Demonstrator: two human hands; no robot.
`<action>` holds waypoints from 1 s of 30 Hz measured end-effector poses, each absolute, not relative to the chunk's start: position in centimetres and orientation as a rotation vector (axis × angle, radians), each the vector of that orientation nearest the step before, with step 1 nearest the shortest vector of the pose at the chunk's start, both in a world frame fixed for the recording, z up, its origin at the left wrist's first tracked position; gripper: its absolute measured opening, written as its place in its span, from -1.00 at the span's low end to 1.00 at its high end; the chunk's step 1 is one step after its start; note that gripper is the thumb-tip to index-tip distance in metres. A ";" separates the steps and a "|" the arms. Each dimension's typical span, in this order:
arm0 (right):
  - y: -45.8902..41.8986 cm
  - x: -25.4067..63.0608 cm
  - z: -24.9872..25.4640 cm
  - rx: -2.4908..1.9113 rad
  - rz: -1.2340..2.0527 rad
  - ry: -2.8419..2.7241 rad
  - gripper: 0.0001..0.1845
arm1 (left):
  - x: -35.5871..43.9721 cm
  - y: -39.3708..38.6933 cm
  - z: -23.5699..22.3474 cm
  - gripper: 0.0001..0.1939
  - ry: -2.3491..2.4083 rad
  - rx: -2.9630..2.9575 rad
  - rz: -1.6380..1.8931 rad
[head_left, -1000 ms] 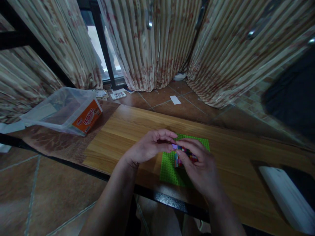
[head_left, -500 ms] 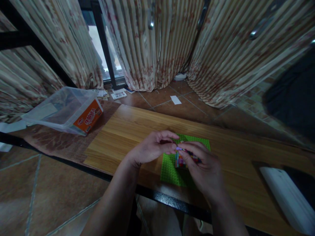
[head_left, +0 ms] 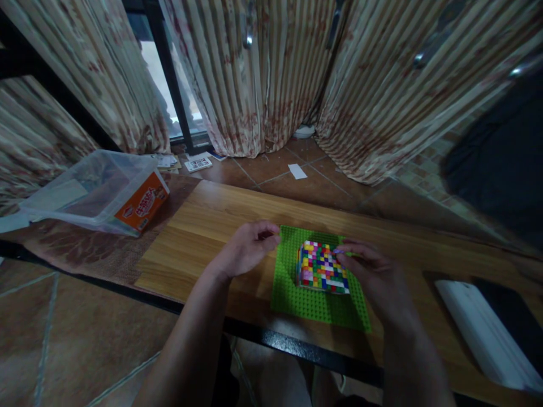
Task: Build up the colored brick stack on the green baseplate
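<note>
A square block of many-coloured small bricks [head_left: 322, 267] stands on a green studded baseplate [head_left: 292, 288] lying on a wooden board. My left hand [head_left: 248, 249] rests at the baseplate's left edge, fingers loosely curled, with nothing visible in it. On the block's right side is my right hand [head_left: 373, 271]; its fingertips are pinched together at the upper right corner of the block, and whether a small piece sits in them is hidden.
A clear plastic box with an orange label [head_left: 106, 192] lies on its side at the left. A white slab [head_left: 483, 333] lies at the right on the board [head_left: 212, 226]. Striped curtains [head_left: 275, 73] hang behind, and papers lie on the tiled floor.
Both hands were closed together over the coloured block. They have drawn apart, left hand to the left and right hand to the right, and the block's top shows in full.
</note>
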State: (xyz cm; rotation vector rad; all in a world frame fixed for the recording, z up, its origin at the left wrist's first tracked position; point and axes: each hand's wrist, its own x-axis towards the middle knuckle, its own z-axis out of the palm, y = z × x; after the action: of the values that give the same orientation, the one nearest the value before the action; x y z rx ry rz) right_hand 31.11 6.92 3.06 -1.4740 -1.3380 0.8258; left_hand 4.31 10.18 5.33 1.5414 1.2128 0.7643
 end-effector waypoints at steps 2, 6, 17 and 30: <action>7.0 30.9 2.7 -1.452 0.859 -1.325 -0.77 | 4.2 10.2 5.3 -0.83 1.224 1.576 0.762; 7.3 30.6 2.1 -1.447 0.932 -1.222 -0.79 | 4.0 10.2 5.3 -0.81 1.233 1.588 0.779; 7.5 28.9 2.1 -1.299 1.273 -0.794 -0.67 | 3.4 10.2 4.9 -0.76 1.312 1.607 0.780; 7.6 28.9 1.8 -1.306 1.258 -0.802 -0.53 | 1.6 10.5 4.8 -0.84 1.683 1.790 0.608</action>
State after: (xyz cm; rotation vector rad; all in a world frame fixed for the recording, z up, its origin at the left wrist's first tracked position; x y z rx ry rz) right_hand 28.91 7.55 1.81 -1.3063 -0.8019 1.2581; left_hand 1.55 10.47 4.78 1.7900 1.6831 0.6077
